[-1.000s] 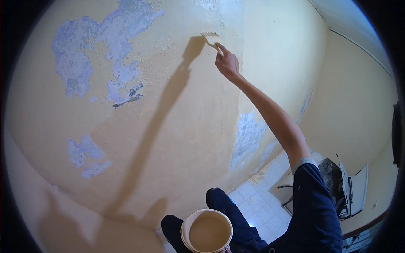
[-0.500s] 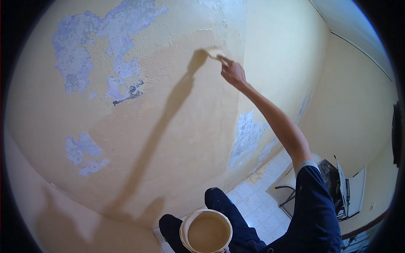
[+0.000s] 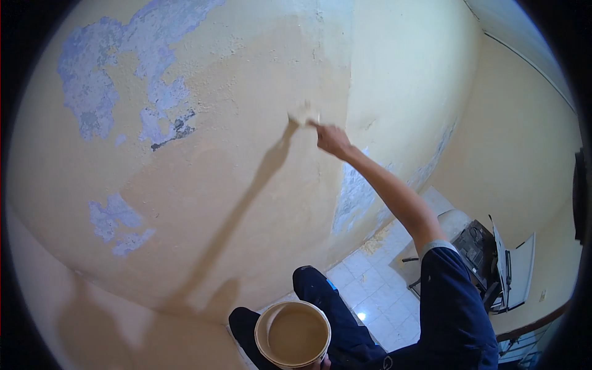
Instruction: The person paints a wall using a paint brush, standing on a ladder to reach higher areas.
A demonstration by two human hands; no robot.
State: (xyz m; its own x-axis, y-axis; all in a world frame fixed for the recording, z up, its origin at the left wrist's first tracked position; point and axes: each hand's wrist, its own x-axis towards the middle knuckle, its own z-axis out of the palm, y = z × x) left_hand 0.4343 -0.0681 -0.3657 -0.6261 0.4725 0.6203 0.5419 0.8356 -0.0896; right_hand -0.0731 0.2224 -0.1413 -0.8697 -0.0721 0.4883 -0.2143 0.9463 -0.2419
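Note:
My right hand is closed around the handle of a paintbrush, whose pale head is blurred against the wall. The arm reaches up and forward, casting a long shadow down to the left. Low in the view, a round bucket holds beige paint and sits by my knees. Only a bit of my left hand shows at the bucket's lower right edge, where it grips the side; most of it is hidden.
Peeled bluish-grey patches mark the upper left wall, with a smaller one below. Another bare patch lies beyond my forearm. On the tiled floor at right stand a folded frame and dark equipment. Debris lies along the wall base.
My right hand has brought the paintbrush down the wall, slightly left. The view has shifted a little, and the bucket sits slightly further left and higher in it.

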